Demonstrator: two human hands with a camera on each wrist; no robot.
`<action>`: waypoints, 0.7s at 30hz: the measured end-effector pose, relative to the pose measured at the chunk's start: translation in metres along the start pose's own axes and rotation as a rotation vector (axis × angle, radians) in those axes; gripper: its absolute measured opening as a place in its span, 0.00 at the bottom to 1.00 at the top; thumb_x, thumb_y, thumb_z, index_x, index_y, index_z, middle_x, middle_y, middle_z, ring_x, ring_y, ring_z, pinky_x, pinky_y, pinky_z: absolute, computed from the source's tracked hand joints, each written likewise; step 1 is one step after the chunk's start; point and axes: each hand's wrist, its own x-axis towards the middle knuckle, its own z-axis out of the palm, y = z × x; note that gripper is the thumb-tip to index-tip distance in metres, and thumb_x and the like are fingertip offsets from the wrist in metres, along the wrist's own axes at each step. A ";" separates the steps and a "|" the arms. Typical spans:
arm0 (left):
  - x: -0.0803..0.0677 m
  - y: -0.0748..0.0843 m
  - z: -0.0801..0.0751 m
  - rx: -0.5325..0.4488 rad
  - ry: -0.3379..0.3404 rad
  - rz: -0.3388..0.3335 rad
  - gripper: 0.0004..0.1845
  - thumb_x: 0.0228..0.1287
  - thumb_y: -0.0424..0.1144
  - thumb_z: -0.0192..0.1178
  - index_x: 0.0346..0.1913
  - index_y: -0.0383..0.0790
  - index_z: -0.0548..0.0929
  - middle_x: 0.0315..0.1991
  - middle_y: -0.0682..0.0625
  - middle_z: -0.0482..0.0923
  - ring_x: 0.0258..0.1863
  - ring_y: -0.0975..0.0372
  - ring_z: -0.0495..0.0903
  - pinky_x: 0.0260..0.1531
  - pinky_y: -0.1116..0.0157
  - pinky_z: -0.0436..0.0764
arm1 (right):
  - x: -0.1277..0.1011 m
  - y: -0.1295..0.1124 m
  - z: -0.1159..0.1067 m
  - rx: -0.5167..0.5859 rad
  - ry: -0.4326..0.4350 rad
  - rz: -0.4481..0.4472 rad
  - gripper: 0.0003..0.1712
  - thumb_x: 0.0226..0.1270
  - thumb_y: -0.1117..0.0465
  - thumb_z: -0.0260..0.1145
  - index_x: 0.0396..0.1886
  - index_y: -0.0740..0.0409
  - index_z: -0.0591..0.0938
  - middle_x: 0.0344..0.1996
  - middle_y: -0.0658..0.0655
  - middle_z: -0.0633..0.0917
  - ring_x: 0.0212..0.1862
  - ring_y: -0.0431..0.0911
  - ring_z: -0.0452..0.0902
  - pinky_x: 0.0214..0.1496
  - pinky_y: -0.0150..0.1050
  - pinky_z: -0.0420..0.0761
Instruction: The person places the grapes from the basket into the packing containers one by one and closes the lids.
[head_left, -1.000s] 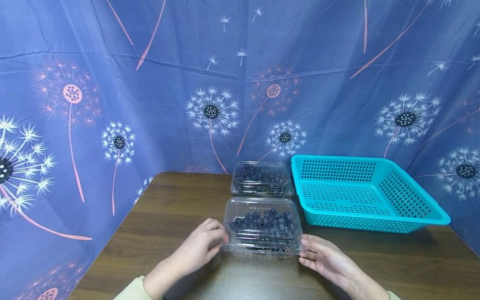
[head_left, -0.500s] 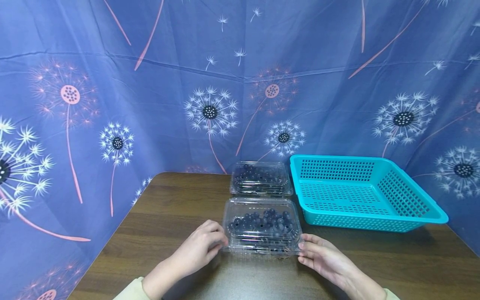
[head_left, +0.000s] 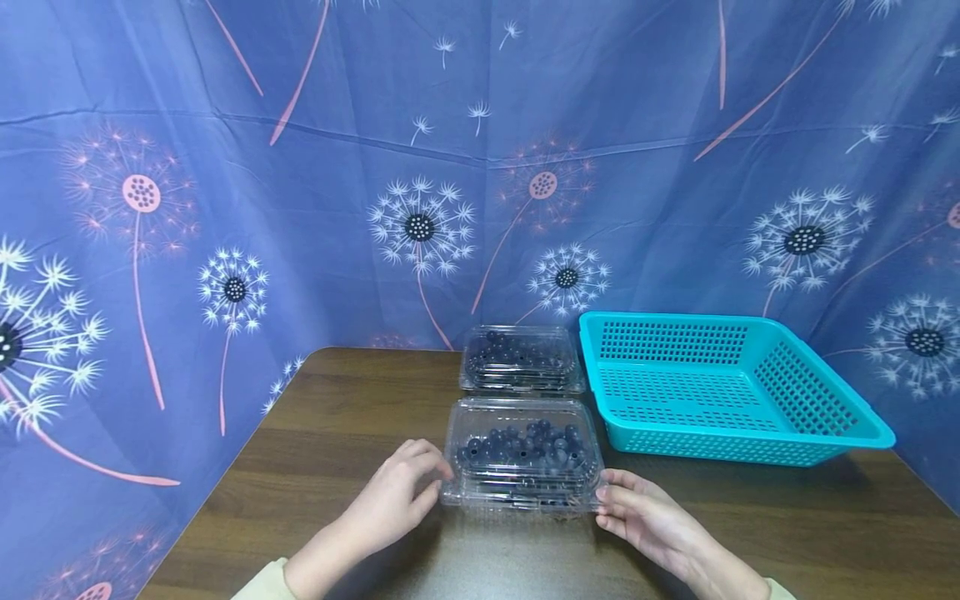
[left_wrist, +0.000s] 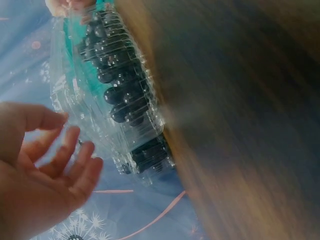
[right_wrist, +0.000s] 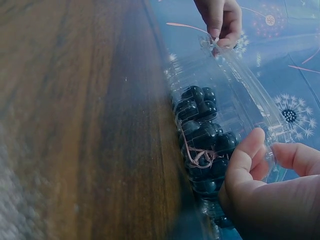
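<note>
A clear plastic clamshell of blueberries (head_left: pixel 522 454) lies on the brown table (head_left: pixel 337 433), lid down. My left hand (head_left: pixel 437 481) pinches its left rim, and the right wrist view shows those fingers (right_wrist: pixel 218 31) curled onto the corner. My right hand (head_left: pixel 604 493) grips the right end, with the thumb (right_wrist: pixel 246 156) pressed on the lid and the fingers curled behind the rim. In the left wrist view my left hand (left_wrist: pixel 65 137) sits at the lid's flange, with berries (left_wrist: pixel 120 95) showing through the plastic.
A second closed blueberry clamshell (head_left: pixel 522 359) stands just behind the first. A teal slotted basket (head_left: pixel 806 392) with nothing in it sits at the right. A blue dandelion-print cloth (head_left: pixel 420 208) hangs behind and beside the table.
Both hands stay at the ends of the near clamshell. The box has shifted only slightly, and the view has dipped a little.
</note>
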 end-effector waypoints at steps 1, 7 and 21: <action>0.000 0.000 0.000 -0.024 0.014 -0.047 0.10 0.49 0.27 0.63 0.32 0.47 0.81 0.35 0.61 0.77 0.40 0.68 0.76 0.40 0.65 0.79 | 0.000 0.000 0.000 -0.001 -0.002 -0.001 0.15 0.67 0.66 0.55 0.51 0.57 0.63 0.36 0.49 0.74 0.38 0.39 0.74 0.48 0.33 0.79; 0.004 0.001 -0.001 -0.191 -0.002 -0.316 0.08 0.55 0.29 0.62 0.39 0.38 0.79 0.33 0.52 0.77 0.32 0.67 0.76 0.33 0.68 0.80 | -0.001 0.000 0.001 -0.002 -0.011 -0.001 0.13 0.66 0.67 0.55 0.48 0.56 0.66 0.34 0.48 0.75 0.38 0.39 0.74 0.45 0.32 0.78; 0.006 -0.003 0.006 -0.676 -0.122 -0.582 0.24 0.63 0.38 0.58 0.54 0.23 0.69 0.36 0.43 0.76 0.28 0.60 0.78 0.29 0.64 0.82 | -0.001 0.001 -0.001 0.034 -0.060 0.015 0.07 0.68 0.66 0.53 0.44 0.54 0.68 0.34 0.49 0.76 0.37 0.39 0.74 0.44 0.32 0.79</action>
